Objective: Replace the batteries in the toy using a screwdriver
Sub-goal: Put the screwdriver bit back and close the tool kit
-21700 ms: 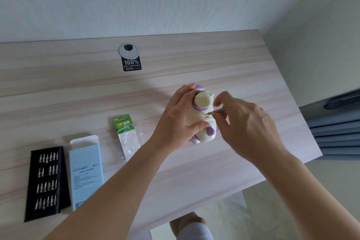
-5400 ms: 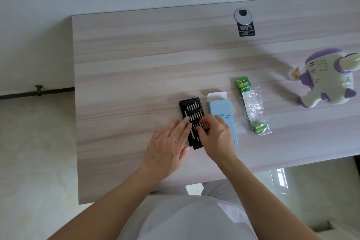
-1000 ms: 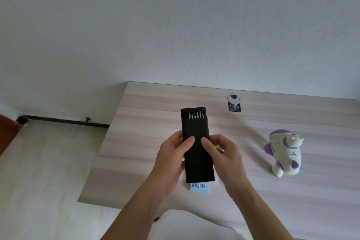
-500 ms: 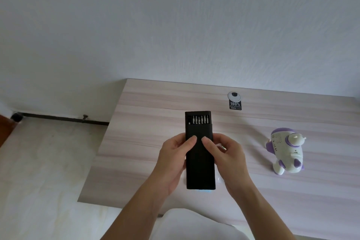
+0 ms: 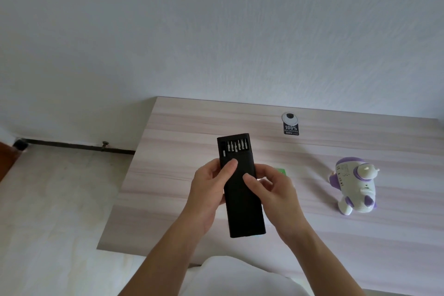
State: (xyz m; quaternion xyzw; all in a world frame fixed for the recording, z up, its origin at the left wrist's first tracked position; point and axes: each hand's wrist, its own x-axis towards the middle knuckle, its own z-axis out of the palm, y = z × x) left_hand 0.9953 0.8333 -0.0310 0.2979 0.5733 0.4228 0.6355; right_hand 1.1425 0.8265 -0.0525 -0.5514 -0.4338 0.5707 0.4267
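Note:
A black screwdriver bit case [image 5: 242, 202] is held above the wooden table [image 5: 173, 175], its inner tray sticking out at the far end with a row of silver bits showing. My left hand [image 5: 209, 190] grips its left side, thumb on top. My right hand [image 5: 271, 190] grips the right side, thumb on the sleeve. The white and purple toy [image 5: 353, 187] stands on the table to the right, apart from both hands. A green corner of the battery pack [image 5: 281, 171] peeks out behind my right hand.
A round grommet with a black "100%" sticker [image 5: 290, 125] sits near the table's far edge by the white wall. The table's left edge drops to a pale floor with a dark pipe [image 5: 72, 145] along the wall.
The case has stayed in both hands. The inner tray now sticks out slightly less from the sleeve than a second ago, and the view has shifted a little.

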